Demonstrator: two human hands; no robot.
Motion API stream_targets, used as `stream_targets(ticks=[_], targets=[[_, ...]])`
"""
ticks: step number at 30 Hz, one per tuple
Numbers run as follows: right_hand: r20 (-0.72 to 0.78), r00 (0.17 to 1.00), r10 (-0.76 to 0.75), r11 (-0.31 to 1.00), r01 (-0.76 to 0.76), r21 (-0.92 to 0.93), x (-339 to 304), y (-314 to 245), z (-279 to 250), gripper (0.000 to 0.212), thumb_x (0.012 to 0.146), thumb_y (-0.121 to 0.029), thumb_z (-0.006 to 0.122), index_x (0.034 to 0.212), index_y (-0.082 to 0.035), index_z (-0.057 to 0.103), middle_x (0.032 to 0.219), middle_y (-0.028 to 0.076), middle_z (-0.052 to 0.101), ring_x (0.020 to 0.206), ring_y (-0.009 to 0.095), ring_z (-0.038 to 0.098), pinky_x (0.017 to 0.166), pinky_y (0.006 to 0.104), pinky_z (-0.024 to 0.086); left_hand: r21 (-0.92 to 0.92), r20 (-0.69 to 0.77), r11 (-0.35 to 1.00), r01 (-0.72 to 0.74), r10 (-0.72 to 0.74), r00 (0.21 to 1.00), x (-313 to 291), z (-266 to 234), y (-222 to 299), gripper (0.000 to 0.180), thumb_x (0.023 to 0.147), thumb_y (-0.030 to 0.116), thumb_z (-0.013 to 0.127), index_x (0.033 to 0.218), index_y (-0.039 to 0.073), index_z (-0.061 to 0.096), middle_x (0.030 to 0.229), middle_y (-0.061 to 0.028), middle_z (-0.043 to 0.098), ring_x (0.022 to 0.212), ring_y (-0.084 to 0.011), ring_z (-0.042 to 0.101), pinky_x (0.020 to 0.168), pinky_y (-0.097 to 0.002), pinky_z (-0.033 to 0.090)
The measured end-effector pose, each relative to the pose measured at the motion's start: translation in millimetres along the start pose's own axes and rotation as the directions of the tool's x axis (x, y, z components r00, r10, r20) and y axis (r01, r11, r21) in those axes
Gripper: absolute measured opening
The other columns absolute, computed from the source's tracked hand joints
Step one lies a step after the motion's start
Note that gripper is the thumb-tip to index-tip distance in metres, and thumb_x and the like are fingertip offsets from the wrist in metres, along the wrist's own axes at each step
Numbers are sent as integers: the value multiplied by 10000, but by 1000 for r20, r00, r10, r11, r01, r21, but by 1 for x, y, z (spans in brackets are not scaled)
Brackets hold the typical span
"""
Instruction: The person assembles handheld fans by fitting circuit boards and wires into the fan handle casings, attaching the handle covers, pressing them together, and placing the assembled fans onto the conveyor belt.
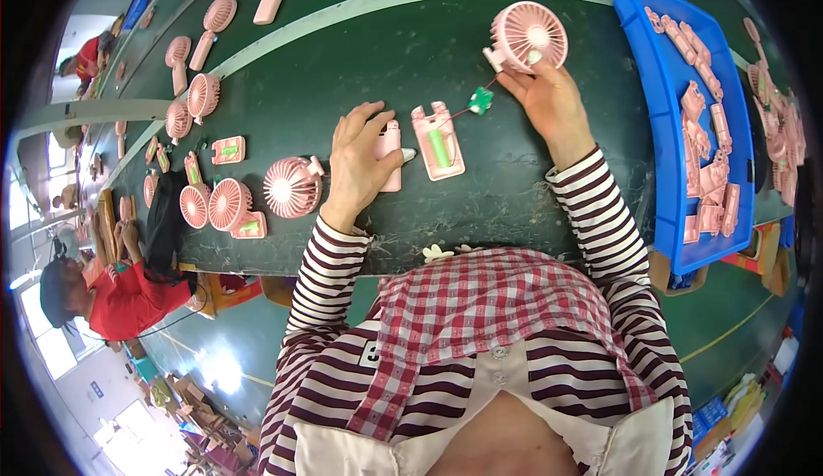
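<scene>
My right hand (553,109) is closed on the lower rim of a round pink fan head (530,37), lifted at the far side of the bench. A thin red wire runs from near it to a small green circuit board (480,100), then on to an open pink handle half (454,164) lying on the bench. Inside that half sits a green battery cell (438,147). To its left, my left hand (358,157) grips a pink handle cover (391,174), fingers over its top end and thumb across it. Something small and white (409,155) shows at the thumb; its kind is unclear.
A blue bin (660,154) of pink handle shells stands at right. Several pink fans (291,186) and opened handles lie to the left. A pale strip (360,13) curves across the far bench. A co-worker in red (141,300) sits at far left.
</scene>
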State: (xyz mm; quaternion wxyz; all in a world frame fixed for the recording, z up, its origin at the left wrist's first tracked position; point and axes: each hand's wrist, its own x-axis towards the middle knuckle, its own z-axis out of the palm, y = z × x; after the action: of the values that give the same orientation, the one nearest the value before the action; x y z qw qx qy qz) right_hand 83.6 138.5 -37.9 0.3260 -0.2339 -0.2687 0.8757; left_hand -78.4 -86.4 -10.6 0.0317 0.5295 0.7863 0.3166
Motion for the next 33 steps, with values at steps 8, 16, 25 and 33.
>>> stream_targets(ticks=[8, 16, 25, 33], targets=[[18, 999, -38, 996, 39, -77, -4, -4, -2, 338, 875, -161, 537, 1173, -17, 467, 1146, 169, 546, 1061, 311, 537, 925, 473, 435, 153, -229, 988, -2, 37, 973, 18, -1, 15, 491, 654, 121, 722, 1106, 6, 569, 997, -154, 586, 934, -317, 548, 827, -396, 439], [176, 984, 14, 994, -32, 105, -11, -1, 2, 367, 889, -220, 515, 1186, -11, 459, 1137, 174, 544, 1077, 302, 520, 909, 475, 444, -9, 54, 973, 232, -231, 971, 20, 50, 63, 657, 649, 202, 737, 1206, -30, 477, 842, -139, 620, 716, -254, 628, 645, -335, 489], [143, 954, 264, 965, -259, -52, -43, -13, 17, 458, 921, -308, 437, 1261, -5, 389, 1158, 191, 544, 1024, 292, 572, 615, 309, 521, -726, 683, -158, 670, -283, 674, 27, 33, 60, 266, 790, 25, 533, 1048, -39, 528, 873, -153, 625, 713, -248, 635, 652, -366, 552], [37, 989, 143, 947, -126, -296, -45, 3, 12, 383, 885, -211, 543, 1203, -18, 449, 1107, 117, 576, 913, 183, 608, 693, 311, 532, -754, 646, -63, 654, -253, 720, 21, 43, 69, 264, 827, 26, 524, 1081, -43, 506, 884, -151, 628, 708, -230, 640, 634, -321, 547]])
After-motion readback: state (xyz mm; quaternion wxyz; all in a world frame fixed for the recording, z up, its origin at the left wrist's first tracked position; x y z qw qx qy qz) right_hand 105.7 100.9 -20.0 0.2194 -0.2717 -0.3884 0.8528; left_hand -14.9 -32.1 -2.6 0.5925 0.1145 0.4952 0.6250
